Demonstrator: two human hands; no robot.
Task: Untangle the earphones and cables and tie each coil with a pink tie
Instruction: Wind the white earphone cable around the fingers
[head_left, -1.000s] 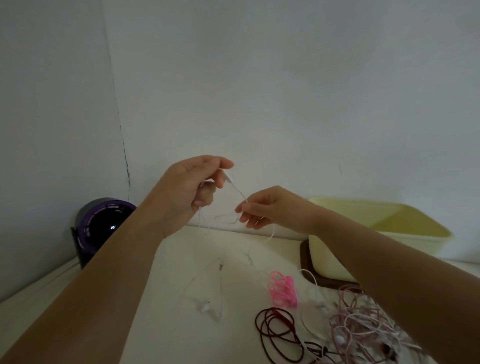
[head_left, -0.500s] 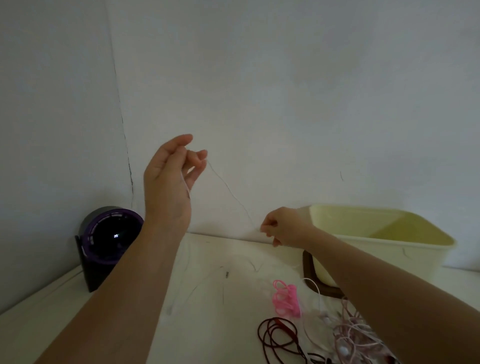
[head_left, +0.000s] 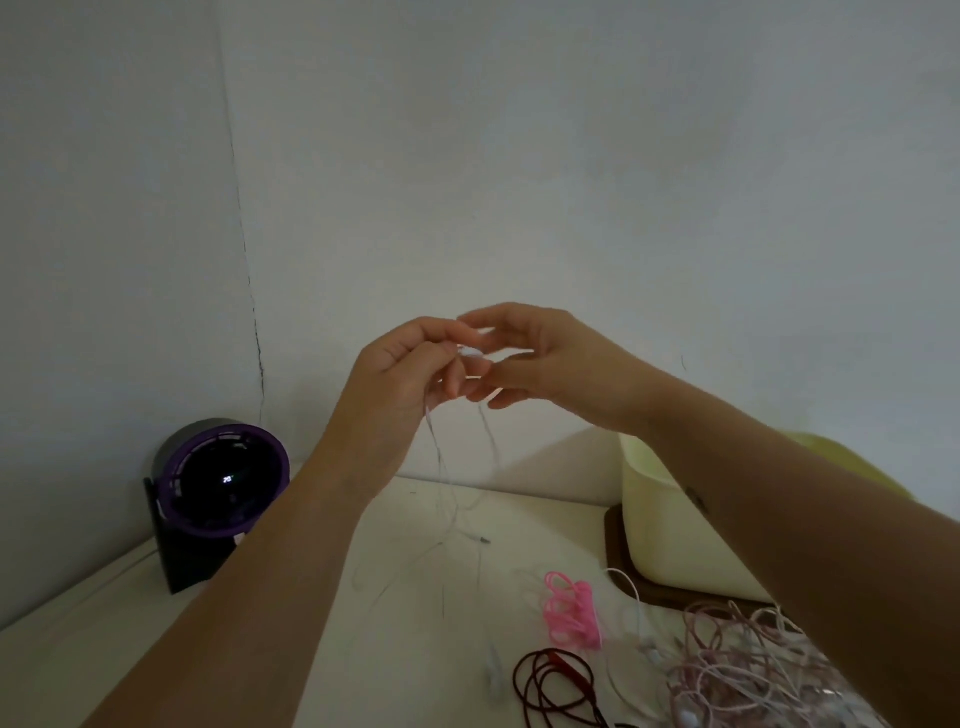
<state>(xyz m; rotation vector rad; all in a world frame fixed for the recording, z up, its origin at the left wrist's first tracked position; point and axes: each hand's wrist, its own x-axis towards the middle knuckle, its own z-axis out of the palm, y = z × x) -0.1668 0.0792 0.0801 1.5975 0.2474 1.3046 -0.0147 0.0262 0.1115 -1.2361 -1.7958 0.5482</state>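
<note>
Both hands are raised together above the table. My left hand (head_left: 400, 374) pinches a thin white earphone cable (head_left: 441, 467), whose strands hang down to the tabletop. My right hand (head_left: 540, 358) touches the left hand's fingertips, its fingers curled around the same cable's top end. A bunch of pink ties (head_left: 571, 608) lies on the table below. To its right sits a tangle of pink and white cables (head_left: 748, 665). A dark red cable coil (head_left: 550, 686) lies at the front.
A purple-rimmed black round device (head_left: 218, 488) stands at the left against the wall. A pale yellow tub (head_left: 670, 525) rests on a dark brown mat (head_left: 623, 566) at the right. The white table (head_left: 260, 649) meets the wall just behind.
My hands were spread apart with the cable stretched between them. They have come together, fingertips meeting high above the table, with the cable hanging below in loops.
</note>
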